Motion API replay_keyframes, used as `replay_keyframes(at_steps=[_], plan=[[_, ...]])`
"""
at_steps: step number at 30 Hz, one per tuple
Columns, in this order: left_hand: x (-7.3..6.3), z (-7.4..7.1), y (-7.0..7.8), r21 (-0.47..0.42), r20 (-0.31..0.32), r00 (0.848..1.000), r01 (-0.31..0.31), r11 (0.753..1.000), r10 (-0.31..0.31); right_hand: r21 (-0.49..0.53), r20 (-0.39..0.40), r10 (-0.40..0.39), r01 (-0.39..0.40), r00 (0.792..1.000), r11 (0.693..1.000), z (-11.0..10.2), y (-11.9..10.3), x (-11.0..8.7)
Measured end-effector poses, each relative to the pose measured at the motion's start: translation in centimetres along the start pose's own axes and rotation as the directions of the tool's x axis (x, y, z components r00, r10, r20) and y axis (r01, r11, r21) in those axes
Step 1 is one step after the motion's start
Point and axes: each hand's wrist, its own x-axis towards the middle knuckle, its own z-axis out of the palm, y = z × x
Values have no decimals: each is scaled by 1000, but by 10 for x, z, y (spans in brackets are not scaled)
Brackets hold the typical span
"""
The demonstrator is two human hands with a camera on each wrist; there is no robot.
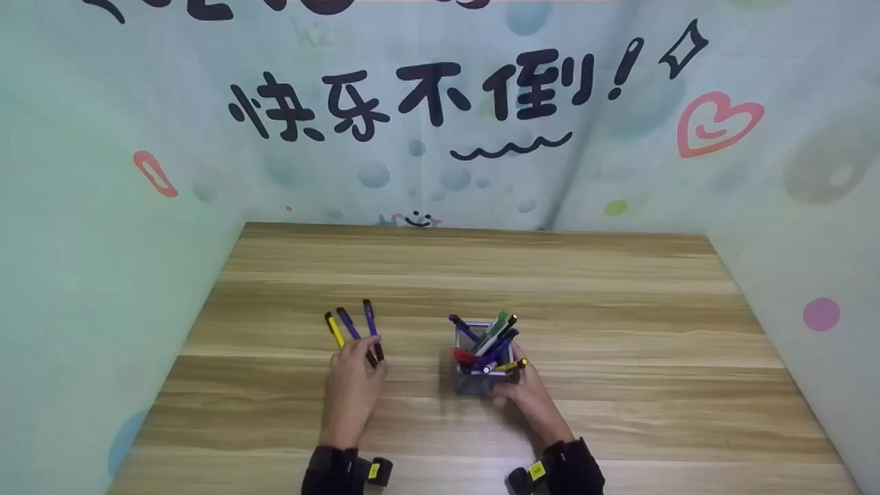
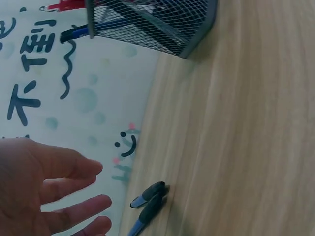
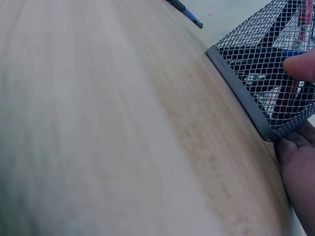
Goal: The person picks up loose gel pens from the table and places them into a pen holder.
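Note:
A mesh pen holder [image 1: 474, 383] stands on the table, filled with several pens and markers, among them a green marker [image 1: 502, 317] and a yellow pen [image 1: 512, 366]. My right hand [image 1: 528, 395] grips its right side, thumb against the mesh in the right wrist view, fingers partly hidden. To the left lie three loose pens: a yellow pen [image 1: 335, 331], a purple pen [image 1: 347, 322] and another purple one with a dark end. Over their near ends hovers my left hand [image 1: 354, 385]; in the left wrist view its fingers [image 2: 74, 211] are spread and hold nothing.
The wood-grain table [image 1: 619, 295] runs back to a printed cloth backdrop [image 1: 412, 179] with black lettering. Cloth walls also close off the left and right sides. A black wrist strap [image 1: 337, 471] sits on each forearm.

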Motion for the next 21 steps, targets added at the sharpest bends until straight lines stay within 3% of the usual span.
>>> replay_keyframes(at_steps=[3, 8, 16, 21], plan=[[2, 6, 1, 56, 74, 997, -4, 998, 0, -4, -4, 8, -8, 1000, 1000, 0, 1, 0], [1, 13, 5, 154, 205, 977, 25, 988, -57, -1, 0, 7, -7, 1000, 1000, 1, 1, -1], [6, 16, 13, 208, 212, 976, 13, 978, -58, 4, -6, 24, -24, 1000, 1000, 0, 0, -1], [9, 18, 18, 225, 254, 963, 31, 974, -89, 2, -6, 27, -27, 1000, 1000, -1, 0, -1]])
